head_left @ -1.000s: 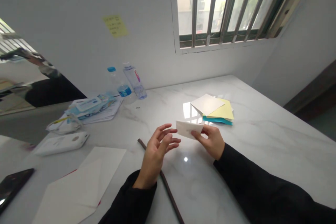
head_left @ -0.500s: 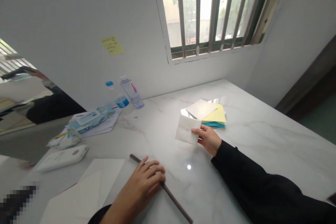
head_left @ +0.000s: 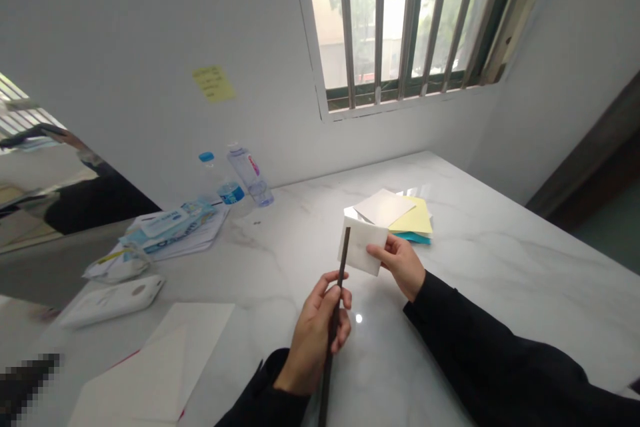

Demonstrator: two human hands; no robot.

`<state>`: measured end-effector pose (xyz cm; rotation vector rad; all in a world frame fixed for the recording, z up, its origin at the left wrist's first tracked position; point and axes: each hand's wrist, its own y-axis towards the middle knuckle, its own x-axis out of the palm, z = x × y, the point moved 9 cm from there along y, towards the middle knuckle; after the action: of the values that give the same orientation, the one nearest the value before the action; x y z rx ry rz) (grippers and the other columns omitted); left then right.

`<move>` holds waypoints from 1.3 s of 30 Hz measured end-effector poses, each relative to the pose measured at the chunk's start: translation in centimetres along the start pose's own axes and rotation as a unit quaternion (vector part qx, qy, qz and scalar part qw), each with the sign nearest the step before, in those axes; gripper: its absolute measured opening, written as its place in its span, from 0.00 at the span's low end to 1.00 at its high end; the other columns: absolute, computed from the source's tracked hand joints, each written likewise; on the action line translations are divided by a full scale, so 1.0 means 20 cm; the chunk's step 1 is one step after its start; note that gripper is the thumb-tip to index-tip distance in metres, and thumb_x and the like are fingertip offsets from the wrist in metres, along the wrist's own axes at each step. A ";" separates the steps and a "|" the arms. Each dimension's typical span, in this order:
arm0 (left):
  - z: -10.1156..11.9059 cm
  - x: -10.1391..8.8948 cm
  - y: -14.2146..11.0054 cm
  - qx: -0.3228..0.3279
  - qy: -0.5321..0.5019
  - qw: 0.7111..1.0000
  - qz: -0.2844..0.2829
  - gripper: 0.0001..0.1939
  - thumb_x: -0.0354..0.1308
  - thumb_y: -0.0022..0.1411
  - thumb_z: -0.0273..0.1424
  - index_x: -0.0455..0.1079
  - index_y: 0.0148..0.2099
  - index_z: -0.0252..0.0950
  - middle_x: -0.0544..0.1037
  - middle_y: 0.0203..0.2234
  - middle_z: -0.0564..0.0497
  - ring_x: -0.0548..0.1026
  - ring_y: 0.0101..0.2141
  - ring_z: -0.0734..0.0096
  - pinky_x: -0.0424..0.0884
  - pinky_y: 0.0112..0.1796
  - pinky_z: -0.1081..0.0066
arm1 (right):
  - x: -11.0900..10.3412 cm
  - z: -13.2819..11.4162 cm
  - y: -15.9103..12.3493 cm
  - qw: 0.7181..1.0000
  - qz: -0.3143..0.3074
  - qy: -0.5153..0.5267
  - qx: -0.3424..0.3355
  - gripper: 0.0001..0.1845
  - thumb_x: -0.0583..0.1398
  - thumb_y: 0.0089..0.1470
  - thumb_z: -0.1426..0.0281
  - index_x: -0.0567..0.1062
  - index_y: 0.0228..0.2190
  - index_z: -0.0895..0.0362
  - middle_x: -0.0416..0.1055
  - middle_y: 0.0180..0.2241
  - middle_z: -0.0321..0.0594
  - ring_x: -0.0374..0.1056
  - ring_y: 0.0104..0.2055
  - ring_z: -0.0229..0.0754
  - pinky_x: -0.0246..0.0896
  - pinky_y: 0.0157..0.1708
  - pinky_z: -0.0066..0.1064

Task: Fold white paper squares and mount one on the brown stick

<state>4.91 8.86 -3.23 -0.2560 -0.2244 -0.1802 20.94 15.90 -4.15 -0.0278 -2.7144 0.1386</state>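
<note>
My left hand [head_left: 317, 337] grips a thin dark stick [head_left: 336, 300] in its fingers and holds it nearly upright. The stick's upper end rises in front of the left edge of a folded white paper [head_left: 361, 247]. My right hand [head_left: 399, 267] pinches that paper between thumb and fingers, above the marble table [head_left: 500, 260]. Behind the paper lies a stack of white, yellow and teal sheets [head_left: 393, 213], with neither hand touching it.
To the left lie a white case [head_left: 113, 300], a white envelope [head_left: 150, 367], a pile of papers and packets [head_left: 175, 230], and two plastic bottles [head_left: 245, 175]. A mirror [head_left: 60, 180] stands at the left. The table's far edge meets the wall below a barred window [head_left: 405, 33].
My left hand has lifted the stick off the table and raised it upright in front of the paper. The paper has turned slightly in my right hand.
</note>
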 end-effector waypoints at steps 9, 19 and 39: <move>-0.06 -0.02 -0.02 -0.054 -0.125 0.991 0.005 0.14 0.60 0.65 0.42 0.66 0.39 0.36 0.66 0.25 0.56 0.65 0.22 0.79 0.61 0.21 0.79 | 0.05 -0.03 -0.03 0.997 -0.047 -0.052 -0.025 0.23 0.73 0.43 0.59 0.80 0.40 0.58 0.82 0.40 0.43 0.77 0.42 0.50 0.73 0.47 0.43; -0.05 -0.02 -0.06 -0.077 -0.178 0.980 0.047 0.25 0.59 0.62 0.55 0.69 0.45 0.39 0.56 0.23 0.61 0.47 0.16 0.86 0.44 0.17 0.79 | 0.29 -0.28 -0.36 0.812 -0.058 -0.384 -0.436 0.14 0.60 0.59 0.78 0.78 0.44 0.51 0.81 0.41 0.40 0.76 0.44 0.44 0.73 0.46 0.37; 0.00 -0.32 0.02 -0.046 -0.070 0.981 0.176 0.20 0.65 0.56 0.32 0.69 0.51 0.35 0.73 0.38 0.51 0.64 0.20 0.85 0.51 0.14 0.83 | 0.03 -0.16 -0.02 0.774 -0.004 -0.566 -0.283 0.23 0.63 0.61 0.61 0.73 0.54 0.57 0.78 0.45 0.49 0.72 0.46 0.54 0.68 0.49 0.48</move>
<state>-1.20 10.30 -4.85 -0.3965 -0.3071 0.1804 21.68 15.73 -1.00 -0.1487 -3.8165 -0.9999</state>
